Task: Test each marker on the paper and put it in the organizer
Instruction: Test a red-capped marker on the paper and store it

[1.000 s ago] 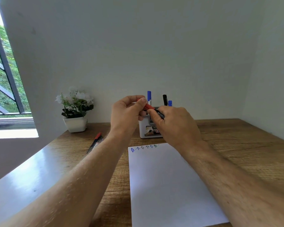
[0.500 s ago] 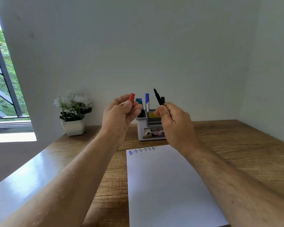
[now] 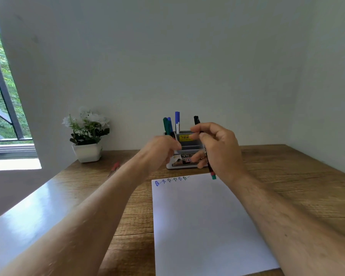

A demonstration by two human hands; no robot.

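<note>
The right hand (image 3: 219, 150) is raised in front of the organizer (image 3: 184, 154), and its curled fingers hold a thin dark marker (image 3: 207, 158). The marker stands nearly upright, with a greenish end (image 3: 213, 177) pointing down just above the top edge of the paper (image 3: 203, 226); the picture is blurred there, so I cannot tell if that end is the tip or a cap. The left hand (image 3: 159, 152) is also in front of the organizer, a little lower. Its fingers are curled, but what they hold, if anything, is hidden, so I cannot tell.

The organizer stands behind the paper, close to the wall. Several markers already stand in it: a green one (image 3: 165, 125), a blue one (image 3: 177, 121) and a black one (image 3: 196, 120). One more red marker (image 3: 115, 168) lies on the surface to the left of the organizer, between it and the flower pot (image 3: 87, 152). A row of small test marks (image 3: 171, 180) runs along the top left of the paper.

In my judgement the marker is light and stiff, with a smooth plastic body that can slip or turn between the fingers. It is best held at the middle of the body, near the writing end, like a pen. The paper is thin and may slide on the smooth wood, so only soft pressure is needed for the test mark.
</note>
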